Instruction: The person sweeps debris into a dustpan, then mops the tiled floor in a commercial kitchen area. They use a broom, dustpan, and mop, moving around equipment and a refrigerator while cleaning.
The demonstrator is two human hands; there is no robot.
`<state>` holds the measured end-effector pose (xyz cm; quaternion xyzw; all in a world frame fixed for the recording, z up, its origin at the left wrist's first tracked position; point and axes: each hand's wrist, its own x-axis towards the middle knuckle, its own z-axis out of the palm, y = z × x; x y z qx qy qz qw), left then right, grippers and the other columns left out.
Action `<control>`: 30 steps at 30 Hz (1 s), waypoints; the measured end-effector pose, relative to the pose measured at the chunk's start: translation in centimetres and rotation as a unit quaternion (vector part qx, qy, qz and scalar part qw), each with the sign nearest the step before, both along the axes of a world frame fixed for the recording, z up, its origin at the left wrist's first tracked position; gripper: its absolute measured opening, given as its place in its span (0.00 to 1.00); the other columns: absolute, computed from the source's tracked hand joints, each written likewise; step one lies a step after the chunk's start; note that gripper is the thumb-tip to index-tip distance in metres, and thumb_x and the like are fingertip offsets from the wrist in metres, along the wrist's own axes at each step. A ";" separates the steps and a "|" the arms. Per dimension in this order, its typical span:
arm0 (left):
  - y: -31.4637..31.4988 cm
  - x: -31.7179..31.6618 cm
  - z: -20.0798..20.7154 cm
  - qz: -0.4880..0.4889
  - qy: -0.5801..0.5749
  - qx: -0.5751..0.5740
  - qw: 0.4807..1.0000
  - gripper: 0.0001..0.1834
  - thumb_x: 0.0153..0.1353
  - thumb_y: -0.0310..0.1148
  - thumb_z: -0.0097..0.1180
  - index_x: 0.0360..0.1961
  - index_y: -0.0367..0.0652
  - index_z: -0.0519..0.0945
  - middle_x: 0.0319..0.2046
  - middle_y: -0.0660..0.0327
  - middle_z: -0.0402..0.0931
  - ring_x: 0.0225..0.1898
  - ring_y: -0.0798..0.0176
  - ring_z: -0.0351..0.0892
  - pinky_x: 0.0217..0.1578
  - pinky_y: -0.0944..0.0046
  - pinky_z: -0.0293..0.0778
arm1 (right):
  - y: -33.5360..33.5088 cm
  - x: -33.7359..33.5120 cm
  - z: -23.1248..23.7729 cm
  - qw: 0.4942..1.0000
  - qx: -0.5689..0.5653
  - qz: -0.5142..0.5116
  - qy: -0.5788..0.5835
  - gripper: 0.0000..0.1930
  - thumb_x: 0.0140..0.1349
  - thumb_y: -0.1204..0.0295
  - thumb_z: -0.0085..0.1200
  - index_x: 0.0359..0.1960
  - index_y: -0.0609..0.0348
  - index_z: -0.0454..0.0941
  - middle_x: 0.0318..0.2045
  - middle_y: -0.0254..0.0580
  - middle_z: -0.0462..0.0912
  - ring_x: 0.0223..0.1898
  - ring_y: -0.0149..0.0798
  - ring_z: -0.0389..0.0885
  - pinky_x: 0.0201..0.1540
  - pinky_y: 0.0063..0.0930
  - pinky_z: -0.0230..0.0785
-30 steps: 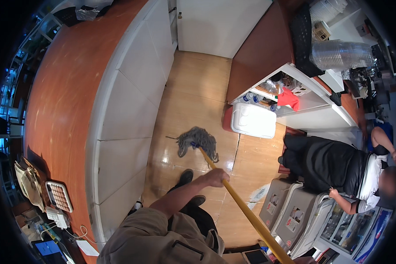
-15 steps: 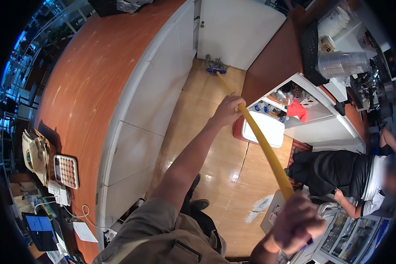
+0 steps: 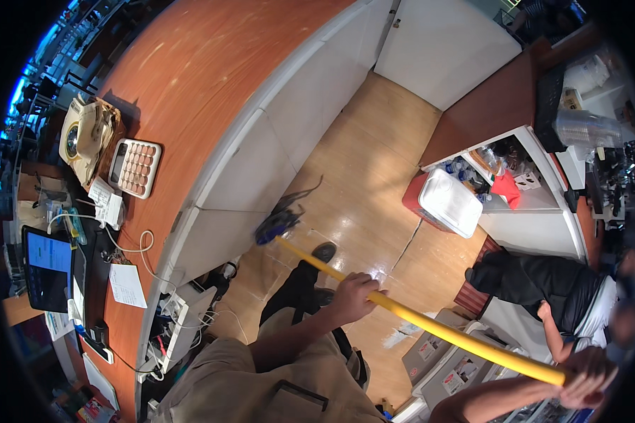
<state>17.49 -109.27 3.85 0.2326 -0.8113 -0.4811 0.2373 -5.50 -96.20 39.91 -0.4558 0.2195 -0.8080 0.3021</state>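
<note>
A string mop with a long yellow handle [image 3: 448, 331] slants across my body from upper left to lower right. My left hand [image 3: 355, 299] is wrapped round the middle of the handle. Near the handle's upper end, at the lower right, my right hand [image 3: 587, 377] grips it. The blue mop head [image 3: 269, 233] with dark, wet-looking strands rests on the floor against the base of the white counter panels, left of my shoes. Its strands trail away toward the far side, a little blurred.
A wood-topped counter [image 3: 212, 84] with a calculator [image 3: 135, 168] curves along the left. A red cooler box with a white lid [image 3: 453, 201] stands by the open shelf at right. A person in dark clothes [image 3: 536, 285] is close on the right. Cables [image 3: 208, 317] hang beneath the counter.
The mop head has swept from the far corner by the white door back toward my feet along the counter. Both hands have drawn the handle nearer, the right one farther right.
</note>
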 end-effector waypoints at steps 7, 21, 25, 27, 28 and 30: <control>2.5 13.3 -13.9 0.172 -0.202 0.086 0.960 0.17 0.56 0.36 0.66 0.19 0.40 0.72 0.20 0.54 0.70 0.28 0.47 0.74 0.33 0.50 0.68 | -10.3 6.6 -18.5 0.963 0.194 0.136 -0.132 0.21 0.52 0.72 0.56 0.10 0.53 0.55 0.06 0.34 0.64 0.05 0.30 0.59 0.11 0.27 0.53; -10.2 -17.5 -15.9 0.006 0.124 -0.011 0.992 0.19 0.53 0.26 0.66 0.18 0.39 0.64 0.19 0.54 0.66 0.24 0.49 0.66 0.28 0.51 0.62 | -7.8 4.3 -7.9 0.962 0.087 -0.249 0.076 0.21 0.58 0.75 0.55 0.14 0.53 0.56 0.09 0.32 0.65 0.08 0.35 0.63 0.13 0.32 0.54; -15.7 -27.5 -14.6 -0.099 0.060 0.120 0.986 0.14 0.55 0.26 0.65 0.26 0.37 0.69 0.24 0.55 0.68 0.30 0.52 0.73 0.38 0.57 0.72 | -9.7 4.1 -14.8 0.864 0.250 -0.419 0.123 0.18 0.62 0.79 0.56 0.18 0.56 0.61 0.18 0.40 0.70 0.21 0.39 0.68 0.30 0.39 0.67; -18.6 -29.1 -11.9 -0.171 0.037 0.008 0.985 0.14 0.55 0.27 0.65 0.25 0.36 0.69 0.24 0.53 0.69 0.32 0.48 0.74 0.41 0.54 0.72 | -9.5 3.6 -17.7 0.858 0.265 -0.433 0.078 0.17 0.63 0.80 0.57 0.19 0.57 0.63 0.20 0.40 0.71 0.25 0.40 0.69 0.37 0.42 0.68; -19.3 -29.8 -10.3 -0.192 0.034 -0.037 0.980 0.14 0.55 0.28 0.65 0.24 0.36 0.70 0.24 0.52 0.70 0.33 0.47 0.73 0.42 0.52 0.71 | -9.0 3.5 -18.4 0.864 0.231 -0.446 0.043 0.17 0.63 0.79 0.57 0.19 0.58 0.63 0.21 0.40 0.72 0.26 0.40 0.70 0.40 0.44 0.68; -19.4 -30.1 -7.7 -0.209 0.030 -0.102 0.972 0.15 0.54 0.29 0.65 0.23 0.36 0.70 0.24 0.51 0.71 0.34 0.44 0.73 0.42 0.49 0.70 | -7.5 3.8 -18.7 0.876 0.201 -0.434 0.057 0.18 0.63 0.78 0.58 0.19 0.57 0.63 0.20 0.39 0.71 0.25 0.40 0.68 0.40 0.44 0.67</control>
